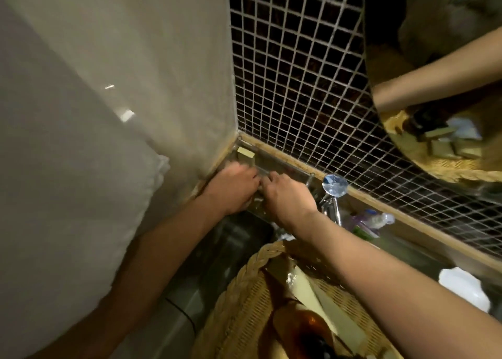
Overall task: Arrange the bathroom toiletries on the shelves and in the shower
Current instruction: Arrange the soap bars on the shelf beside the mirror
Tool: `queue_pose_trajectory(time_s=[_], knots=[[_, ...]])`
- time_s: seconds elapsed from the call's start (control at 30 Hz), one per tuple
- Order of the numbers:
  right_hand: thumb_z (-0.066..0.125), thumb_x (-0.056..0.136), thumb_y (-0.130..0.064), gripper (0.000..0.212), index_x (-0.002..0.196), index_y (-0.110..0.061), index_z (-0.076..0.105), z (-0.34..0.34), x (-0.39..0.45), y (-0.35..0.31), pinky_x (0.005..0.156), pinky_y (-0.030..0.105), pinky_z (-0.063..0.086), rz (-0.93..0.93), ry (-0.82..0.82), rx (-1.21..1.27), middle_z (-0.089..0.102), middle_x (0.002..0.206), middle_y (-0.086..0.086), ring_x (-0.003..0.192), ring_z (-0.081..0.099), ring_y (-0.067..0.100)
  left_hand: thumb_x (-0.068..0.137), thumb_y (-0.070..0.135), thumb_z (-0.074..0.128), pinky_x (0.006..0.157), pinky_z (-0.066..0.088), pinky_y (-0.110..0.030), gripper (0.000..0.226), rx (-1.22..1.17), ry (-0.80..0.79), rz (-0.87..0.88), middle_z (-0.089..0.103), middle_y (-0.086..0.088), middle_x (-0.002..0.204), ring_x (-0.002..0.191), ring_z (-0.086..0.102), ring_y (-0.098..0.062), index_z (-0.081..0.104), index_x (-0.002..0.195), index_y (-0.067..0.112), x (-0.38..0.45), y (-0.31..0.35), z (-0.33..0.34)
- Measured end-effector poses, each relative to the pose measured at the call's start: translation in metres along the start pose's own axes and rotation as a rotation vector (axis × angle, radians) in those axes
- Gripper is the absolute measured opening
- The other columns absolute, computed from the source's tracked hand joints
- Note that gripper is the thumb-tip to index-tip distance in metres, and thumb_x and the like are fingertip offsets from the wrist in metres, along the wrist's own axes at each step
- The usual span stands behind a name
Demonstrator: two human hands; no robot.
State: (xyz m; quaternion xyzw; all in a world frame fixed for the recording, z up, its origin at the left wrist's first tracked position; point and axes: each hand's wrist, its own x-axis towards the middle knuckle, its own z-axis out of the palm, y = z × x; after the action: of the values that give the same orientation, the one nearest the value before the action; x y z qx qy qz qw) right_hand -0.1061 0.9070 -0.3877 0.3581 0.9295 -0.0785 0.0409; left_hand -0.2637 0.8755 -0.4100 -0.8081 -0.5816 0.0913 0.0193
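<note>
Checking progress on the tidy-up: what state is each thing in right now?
Left hand: on the corner shelf, fingers curled, grip unclear.
Right hand: beside it, fingers curled, grip unclear.
Soap box: lying on the glass shelf.
Basket: still holds items.
Tap: no water visible.

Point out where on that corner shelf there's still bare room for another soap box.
Free: the stretch of the clear shelf along the tiled wall, between the right hand and the crystal tap knob. Crowded: the corner end, where a cream soap box stands, and the middle, covered by the left hand and the right. What they hold is hidden.
</note>
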Motion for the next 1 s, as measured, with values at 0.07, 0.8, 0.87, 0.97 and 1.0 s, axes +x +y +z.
queue_pose_trajectory(time_s=[0.07, 0.8, 0.87, 0.97, 1.0], knots=[[0.063, 0.091, -0.019, 0.039, 0.128, -0.016, 0.05, -0.013, -0.023, -0.003, 0.076, 0.035, 0.054, -0.01, 0.015, -0.009, 0.056, 0.118, 0.006, 0.102, 0.058, 0.022, 0.091, 0.035, 0.054, 0.087, 0.04, -0.038, 0.027, 0.01, 0.02, 0.021, 0.058, -0.005, 0.108, 0.101, 0.054, -0.023, 0.061, 0.111, 0.019, -0.01, 0.012, -0.02], [0.059, 0.09, -0.043, 0.043, 0.125, -0.021, 0.049, -0.018, -0.231, 0.038, 0.081, 0.041, 0.053, 0.276, -0.05, -0.01, 0.057, 0.119, 0.004, 0.108, 0.058, 0.026, 0.095, 0.039, 0.052, 0.093, 0.049, -0.038, 0.035, -0.181, 0.068, 0.29, 0.058, -0.001, 0.118, 0.107, 0.054, -0.019, 0.054, 0.125, 0.021, -0.045, 0.177, -0.08], [0.06, 0.088, -0.044, 0.045, 0.125, -0.021, 0.049, -0.004, -0.238, 0.045, 0.083, 0.042, 0.053, 0.305, -0.092, 0.014, 0.057, 0.119, 0.005, 0.109, 0.058, 0.027, 0.095, 0.041, 0.053, 0.092, 0.05, -0.041, 0.038, -0.248, -0.017, 0.295, 0.056, 0.0, 0.122, 0.11, 0.054, -0.019, 0.053, 0.128, 0.023, -0.043, 0.183, -0.07], [0.059, 0.086, -0.049, 0.048, 0.124, -0.021, 0.049, 0.019, -0.242, 0.051, 0.079, 0.04, 0.051, 0.329, -0.132, 0.041, 0.058, 0.115, 0.005, 0.105, 0.06, 0.028, 0.095, 0.039, 0.055, 0.097, 0.047, -0.04, 0.04, -0.331, -0.079, 0.299, 0.056, 0.001, 0.126, 0.114, 0.053, -0.02, 0.053, 0.132, 0.023, -0.038, 0.186, -0.056], [0.06, 0.085, -0.052, 0.05, 0.123, -0.02, 0.049, 0.027, -0.241, 0.052, 0.076, 0.039, 0.05, 0.327, -0.143, 0.042, 0.059, 0.114, 0.005, 0.103, 0.061, 0.028, 0.095, 0.039, 0.056, 0.099, 0.046, -0.039, 0.041, -0.357, -0.087, 0.298, 0.057, 0.001, 0.128, 0.116, 0.053, -0.019, 0.054, 0.132, 0.023, -0.036, 0.185, -0.054]])
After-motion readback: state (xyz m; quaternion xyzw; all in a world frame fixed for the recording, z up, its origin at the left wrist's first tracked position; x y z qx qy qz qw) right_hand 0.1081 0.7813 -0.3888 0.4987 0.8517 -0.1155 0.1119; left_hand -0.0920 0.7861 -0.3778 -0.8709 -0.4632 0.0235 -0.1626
